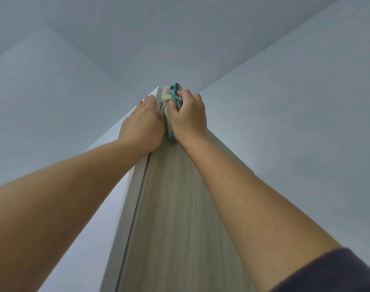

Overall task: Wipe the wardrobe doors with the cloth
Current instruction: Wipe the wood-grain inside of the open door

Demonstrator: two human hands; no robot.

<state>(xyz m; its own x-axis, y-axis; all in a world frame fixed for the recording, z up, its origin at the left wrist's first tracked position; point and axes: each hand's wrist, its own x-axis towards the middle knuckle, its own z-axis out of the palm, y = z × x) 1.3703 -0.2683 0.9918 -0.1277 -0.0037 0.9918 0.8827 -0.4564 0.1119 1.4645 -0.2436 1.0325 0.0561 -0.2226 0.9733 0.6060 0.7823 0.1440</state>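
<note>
Wardrobe door point(175, 207), wood-grain beneath pale ceiling point(179, 39): right hand point(188, 116) grasps cloth point(166, 95), left hand point(140, 123) open.

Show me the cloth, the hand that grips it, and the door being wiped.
cloth point(166, 98): head view, on its cream part beside the fingers.
right hand point(188, 118): head view, on the back of the hand.
wardrobe door point(175, 207): head view, on the wood-grain face between the forearms.

Wardrobe door point(175, 207): matt pale wood-grain. Cloth point(166, 97): soft cream fabric, teal trim.
</note>
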